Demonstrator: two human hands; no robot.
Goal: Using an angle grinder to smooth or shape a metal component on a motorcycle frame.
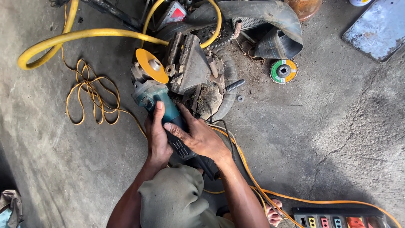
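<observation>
Floor (329, 126): grey cracked concrete, stained, fills the whole view.
Scrap pile (198, 67): dark metal parts and a rubber inner tube, at twelve o'clock from the hands.
Yellow hose (84, 36): thick, curving from ten o'clock towards the pile.
Metal sheet (377, 27): worn, at two o'clock.
Orange cord (90, 95): thin, loosely coiled at nine o'clock.
Power strip (337, 219): black, coloured switches, at five o'clock.
Angle grinder (158, 99): teal body, yellow disc pointing to eleven o'clock, touching the scrap.
Left hand (157, 137): fingers wrapped around the grinder's body, thumb along the top.
Right hand (198, 135): fingers curled over the grinder's rear handle.
Flap disc (283, 71): green, lying alone at one o'clock.
</observation>
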